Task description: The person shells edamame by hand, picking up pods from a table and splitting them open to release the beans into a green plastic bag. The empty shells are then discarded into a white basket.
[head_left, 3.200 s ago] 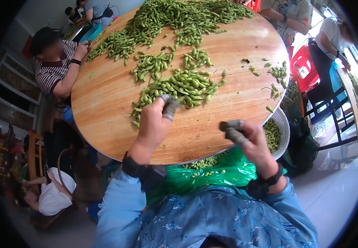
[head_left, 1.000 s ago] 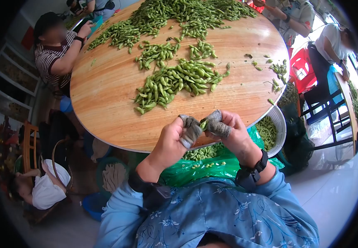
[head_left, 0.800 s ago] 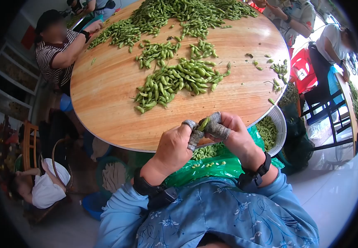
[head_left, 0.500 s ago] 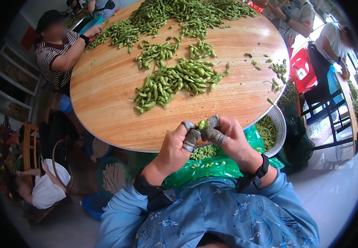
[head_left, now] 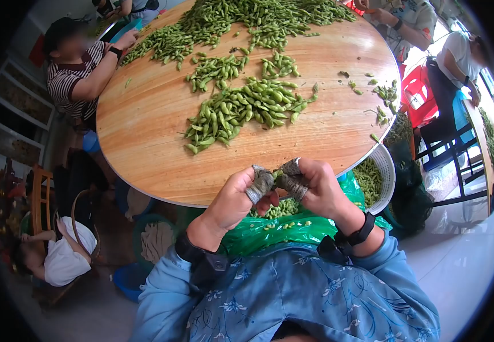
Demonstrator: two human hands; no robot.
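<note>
My left hand (head_left: 236, 196) and my right hand (head_left: 316, 188) meet at the near edge of the round wooden table (head_left: 161, 165). Grey wraps cover the thumb and a finger of each. A small green pod (head_left: 276, 175) is pinched between both hands, mostly hidden by the fingertips. Beyond them lies a loose pile of green pods (head_left: 241, 108), with a larger heap (head_left: 230, 23) at the far side. Below my hands, shelled beans (head_left: 281, 210) lie by a green plastic bag (head_left: 309, 227).
A white basket (head_left: 391, 181) of pods stands at the table's right edge. A person in a striped shirt (head_left: 74, 80) sits at the left, with another person (head_left: 415, 25) at the far right. Stray pods (head_left: 386, 94) lie near the right rim. A blue basin (head_left: 128, 279) is at lower left.
Both hands have come from apart over the table to together at its near edge, and now hold a pod. Since half a second ago, the fingers have closed further over it.
</note>
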